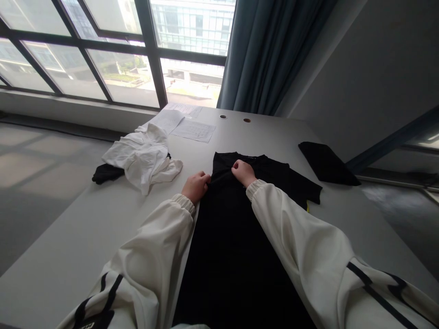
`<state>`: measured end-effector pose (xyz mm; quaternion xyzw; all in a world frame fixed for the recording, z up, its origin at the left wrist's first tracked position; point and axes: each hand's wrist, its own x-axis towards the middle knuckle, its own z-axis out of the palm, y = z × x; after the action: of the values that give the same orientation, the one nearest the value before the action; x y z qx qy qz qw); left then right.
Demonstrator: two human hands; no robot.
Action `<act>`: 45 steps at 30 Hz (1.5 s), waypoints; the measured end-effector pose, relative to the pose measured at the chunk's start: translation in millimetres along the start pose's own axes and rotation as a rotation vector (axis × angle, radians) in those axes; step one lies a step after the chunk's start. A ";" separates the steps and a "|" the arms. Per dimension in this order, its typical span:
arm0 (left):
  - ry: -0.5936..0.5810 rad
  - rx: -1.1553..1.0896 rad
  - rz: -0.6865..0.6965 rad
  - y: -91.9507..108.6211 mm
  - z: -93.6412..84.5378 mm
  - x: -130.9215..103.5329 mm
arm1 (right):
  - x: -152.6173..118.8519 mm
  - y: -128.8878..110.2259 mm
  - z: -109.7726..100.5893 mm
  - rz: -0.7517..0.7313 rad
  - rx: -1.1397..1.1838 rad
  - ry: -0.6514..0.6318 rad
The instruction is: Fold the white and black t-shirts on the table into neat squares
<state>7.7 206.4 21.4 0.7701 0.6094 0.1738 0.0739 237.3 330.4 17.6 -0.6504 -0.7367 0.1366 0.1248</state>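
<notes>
A black T-shirt [236, 246] lies lengthwise on the white table, its collar at the far end and its lower part running towards me. One short sleeve spreads out to the right, with a bit of yellow beside its edge. At the shirt's left edge, below the folded shoulder, my left hand [196, 186] pinches the black fabric. My right hand [243, 172] is closed over the upper chest, just below the collar, its fingertips pressed together on a piece of the cloth.
A crumpled white garment [146, 153] lies over a black one [108, 173] at the left. Papers [194, 129] rest behind them on the table [103, 237]. A folded black cloth [327, 163] sits at the right edge. Two round holes are near the far edge, by the curtain [270, 55].
</notes>
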 end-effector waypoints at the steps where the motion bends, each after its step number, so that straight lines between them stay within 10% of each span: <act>1: -0.001 -0.009 0.006 0.3 -0.1 0.2 | -3.0 -0.5 0.8 -0.012 -0.014 0.015; 9: 0.029 -0.018 0.012 0.2 1.4 0.5 | -3.8 -28.2 2.0 -0.231 -0.120 0.120; 16: -0.016 -0.045 -0.009 0.6 2.9 0.2 | 34.5 -54.3 14.7 -0.319 -0.164 -0.163; 45: -0.030 -0.027 -0.132 -1.9 -2.3 -6.3 | 55.4 -42.6 42.2 -0.332 -0.173 -0.088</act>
<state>3.8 200.6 21.8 0.7297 0.6551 0.1653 0.1046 175.9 378.7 -5.8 -0.5214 -0.8478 0.0786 0.0571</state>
